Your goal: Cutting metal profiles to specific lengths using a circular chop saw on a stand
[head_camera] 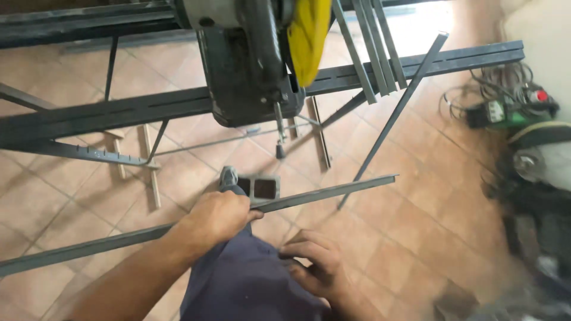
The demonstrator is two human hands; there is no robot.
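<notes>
Down near my lap, the right hand rests loose on my trouser leg, gripping nothing. Left hand is clenched around a long metal bar slanting above the tiled floor, below the saw.

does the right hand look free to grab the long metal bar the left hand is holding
Probably yes. The right hand rests empty on the trouser leg, and the metal bar runs bare just above it, past the left hand. Nothing lies between them.
</notes>
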